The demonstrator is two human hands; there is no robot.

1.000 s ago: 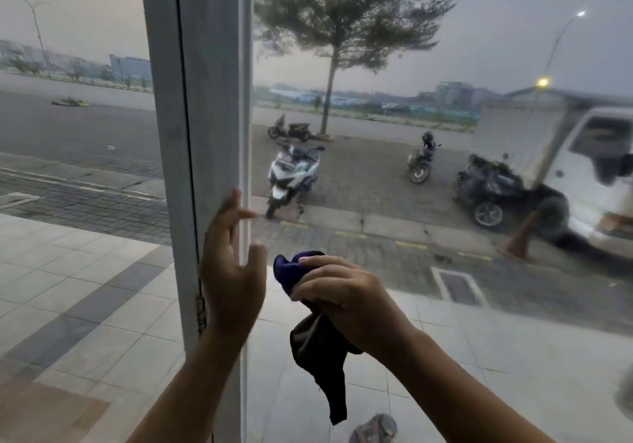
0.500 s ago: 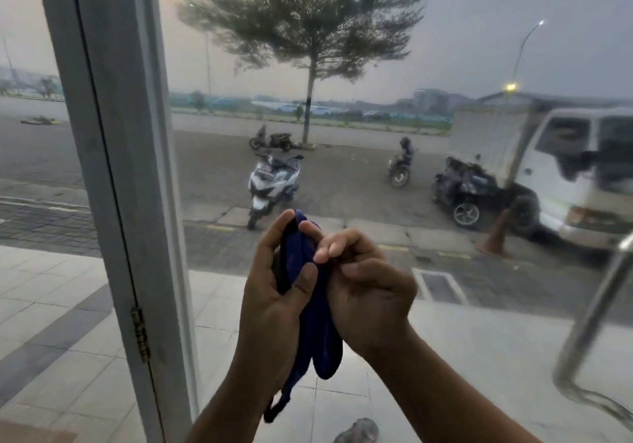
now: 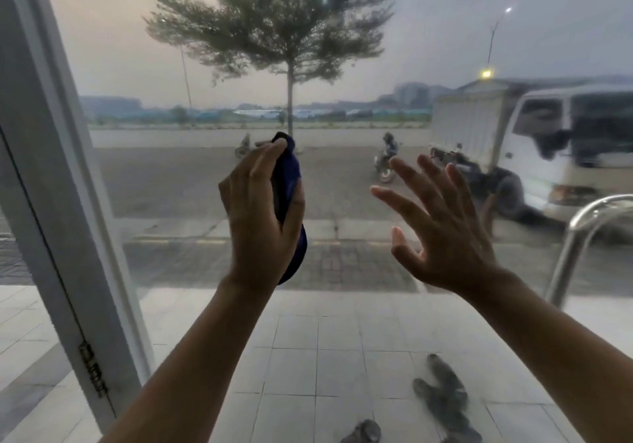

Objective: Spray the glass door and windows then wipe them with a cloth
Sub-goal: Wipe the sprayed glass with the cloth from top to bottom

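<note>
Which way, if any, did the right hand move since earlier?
Yes: the right hand released the cloth and moved right, away from the door frame toward the metal handle.

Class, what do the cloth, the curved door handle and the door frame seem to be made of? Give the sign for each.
The cloth in the left hand: soft dark blue fabric, matte; it bunches and folds. The handle: metal, probably polished steel; bright glints along its bend. The frame: smooth and white, painted metal or plastic; cannot tell which.
</note>
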